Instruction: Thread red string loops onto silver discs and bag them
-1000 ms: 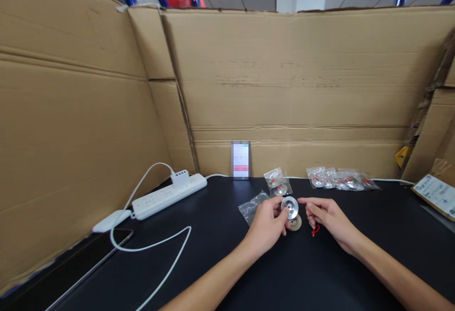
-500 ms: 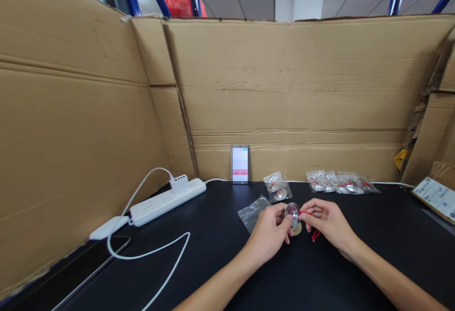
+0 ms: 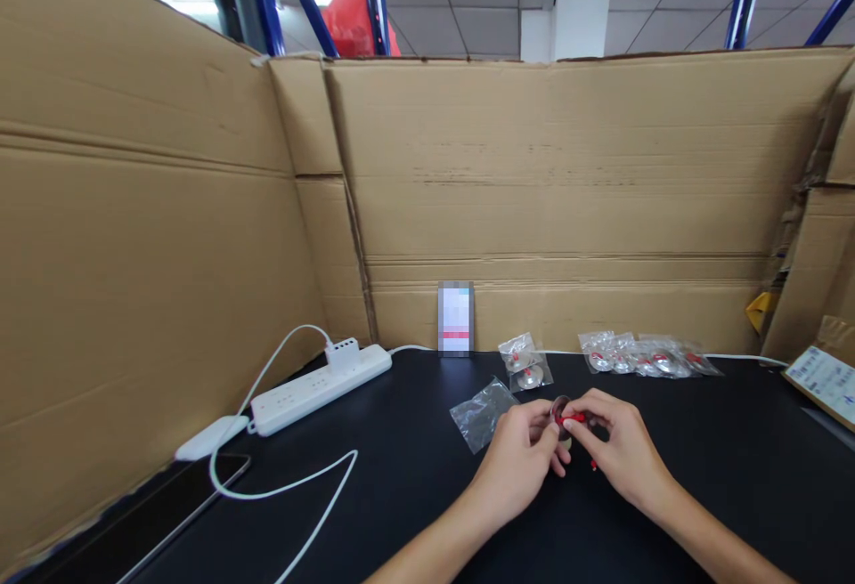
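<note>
My left hand point(image 3: 517, 455) pinches a small round metal disc point(image 3: 558, 407) above the black table point(image 3: 374, 513). My right hand point(image 3: 618, 450) grips a red cord point(image 3: 575, 418) pressed against the disc's face. Both hands meet at the disc. A second disc lies under it, mostly hidden by my fingers. An empty clear plastic bag point(image 3: 481, 413) lies just left of my left hand.
Bagged discs point(image 3: 526, 363) lie behind the hands, and a row of several more bags point(image 3: 645, 356) at the back right. A white power strip point(image 3: 321, 377) with its cable, a card point(image 3: 455, 319) leaning on the cardboard wall point(image 3: 567, 210), a label sheet point(image 3: 825, 379) at far right.
My right hand has closed in from the right with the red cord and now meets the disc held in my left hand. The view tilted slightly, shifting everything downward.
</note>
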`<state>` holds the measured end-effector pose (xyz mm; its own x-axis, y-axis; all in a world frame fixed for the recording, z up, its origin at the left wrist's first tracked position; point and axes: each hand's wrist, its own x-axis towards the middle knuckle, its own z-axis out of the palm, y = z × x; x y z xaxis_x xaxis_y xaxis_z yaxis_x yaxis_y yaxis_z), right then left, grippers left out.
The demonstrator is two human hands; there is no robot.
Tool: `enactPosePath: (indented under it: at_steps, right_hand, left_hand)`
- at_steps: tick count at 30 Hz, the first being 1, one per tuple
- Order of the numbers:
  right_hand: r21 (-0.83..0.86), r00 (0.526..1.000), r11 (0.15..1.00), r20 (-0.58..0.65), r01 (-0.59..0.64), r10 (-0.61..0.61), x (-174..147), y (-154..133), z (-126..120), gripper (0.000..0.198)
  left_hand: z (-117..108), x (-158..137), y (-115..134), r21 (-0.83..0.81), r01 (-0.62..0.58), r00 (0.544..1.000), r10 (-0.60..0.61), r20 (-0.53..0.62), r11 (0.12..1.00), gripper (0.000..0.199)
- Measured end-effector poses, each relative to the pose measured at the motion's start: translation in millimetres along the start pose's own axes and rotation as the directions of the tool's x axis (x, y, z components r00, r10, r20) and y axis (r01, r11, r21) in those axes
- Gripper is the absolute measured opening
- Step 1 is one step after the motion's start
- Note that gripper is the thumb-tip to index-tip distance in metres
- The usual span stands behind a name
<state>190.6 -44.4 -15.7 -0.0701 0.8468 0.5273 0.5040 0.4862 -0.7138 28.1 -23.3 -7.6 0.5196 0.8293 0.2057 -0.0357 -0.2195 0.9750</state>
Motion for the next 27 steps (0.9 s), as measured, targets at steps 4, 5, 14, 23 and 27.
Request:
enactPosePath:
  at_steps: [4,5,14,23,27]
  right_hand:
    - [-0.09,0.999,0.995,0.005,0.032,-0.032,-0.3,0.6,0.2,0.016]
    - [-0.11,0.999,0.993,0.007,0.047,-0.046,-0.9,0.8,0.6,0.017]
    - [-0.265,0.986,0.953,0.11,0.147,-0.122,-9.7,-3.4,4.3,0.02]
    - [-0.272,0.996,0.958,0.023,0.094,-0.092,-11.7,-3.6,11.8,0.017]
    - [-0.247,0.995,0.965,-0.005,0.092,-0.096,-12.5,-2.7,14.1,0.016]
  left_hand:
    - [3.8,-1.2,-4.8,-0.016,0.019,1.0,-0.02,-0.018,1.0,0.024]
    - [5.3,-1.9,-6.4,-0.018,0.02,1.0,-0.02,-0.012,1.0,0.025]
    - [9.0,-5.2,-8.2,-0.009,-0.038,0.999,0.038,-0.008,0.999,0.025]
    - [11.2,-7.6,-5.2,0.083,-0.08,0.996,0.083,-0.033,0.993,0.026]
    - [10.6,-8.3,-1.9,0.148,-0.09,0.994,0.098,-0.047,0.985,0.026]
